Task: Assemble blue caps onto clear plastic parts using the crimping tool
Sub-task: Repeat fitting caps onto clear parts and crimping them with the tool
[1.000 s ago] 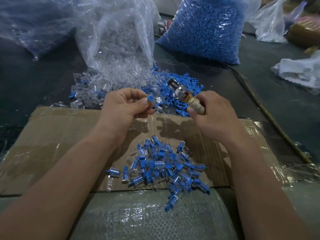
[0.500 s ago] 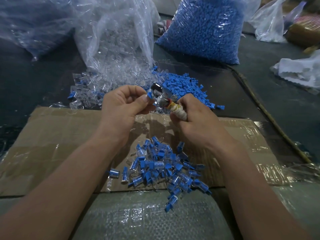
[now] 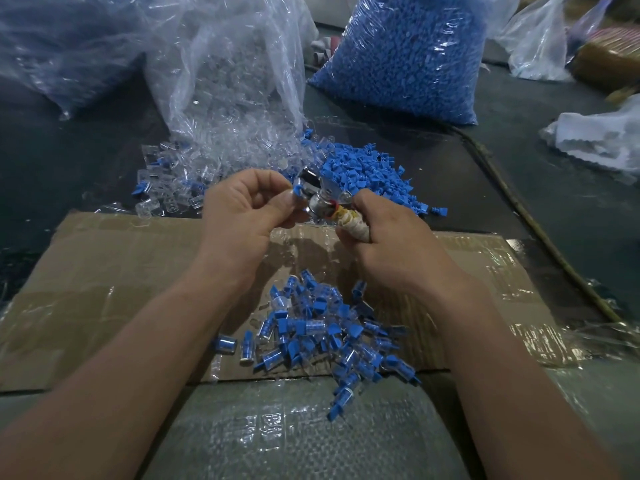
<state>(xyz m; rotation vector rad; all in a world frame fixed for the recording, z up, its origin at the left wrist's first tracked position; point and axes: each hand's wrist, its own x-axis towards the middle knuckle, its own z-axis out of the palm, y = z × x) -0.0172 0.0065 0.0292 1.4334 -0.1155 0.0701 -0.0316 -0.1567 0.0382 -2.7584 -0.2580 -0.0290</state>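
Left hand (image 3: 242, 209) pinches blue cap (image 3: 297, 192); bag (image 3: 408, 64) behind holds more.

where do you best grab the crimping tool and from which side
Grip the crimping tool by its cloth-wrapped handle, coming from the near right, as the right hand does. Its metal head points up-left at the blue-capped part pinched in the left hand, so a handle grip leaves the working end free.

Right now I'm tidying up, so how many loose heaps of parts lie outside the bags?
3: clear parts spilled at the mouth of the clear bag beyond the left hand; blue caps beyond the right hand; capped pieces on the cardboard. The hands may hide more.
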